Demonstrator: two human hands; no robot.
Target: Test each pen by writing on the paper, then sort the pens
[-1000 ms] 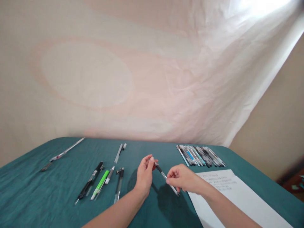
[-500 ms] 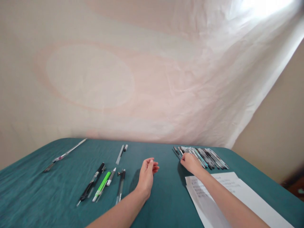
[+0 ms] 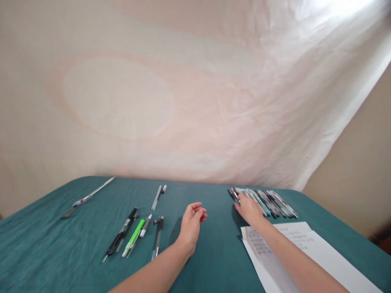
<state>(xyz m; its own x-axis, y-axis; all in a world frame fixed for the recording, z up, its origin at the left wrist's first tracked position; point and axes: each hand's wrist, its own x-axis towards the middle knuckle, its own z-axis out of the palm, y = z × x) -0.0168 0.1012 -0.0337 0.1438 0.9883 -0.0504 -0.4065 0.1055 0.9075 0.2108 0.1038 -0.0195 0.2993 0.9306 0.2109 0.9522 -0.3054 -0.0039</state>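
Observation:
My left hand [image 3: 192, 225] hovers over the teal tablecloth [image 3: 55, 256] near the middle, palm turned inward, fingers loosely curled and apart, holding nothing. My right hand [image 3: 249, 208] reaches forward and lies palm down on the left end of a row of several pens [image 3: 273, 203] at the back right. Its fingers stretch out onto the pens, beside a black pen [image 3: 233, 195] at the row's left edge. No pen is lifted.
Left of my left hand lie a grey pen [image 3: 158, 238], a white-tipped pen [image 3: 146, 225], a green highlighter [image 3: 134, 236] and a black pen [image 3: 121, 235]. Farther back lie a white pen [image 3: 157, 196] and a long thin pen [image 3: 88, 196]. A written sheet [image 3: 308, 248] lies at the right. A pale cloth backdrop [image 3: 183, 101] hangs behind.
A second ago both hands held a black pen between them. My right hand carried it to the row of pens at the back right and rests there; my left hand let go and stayed.

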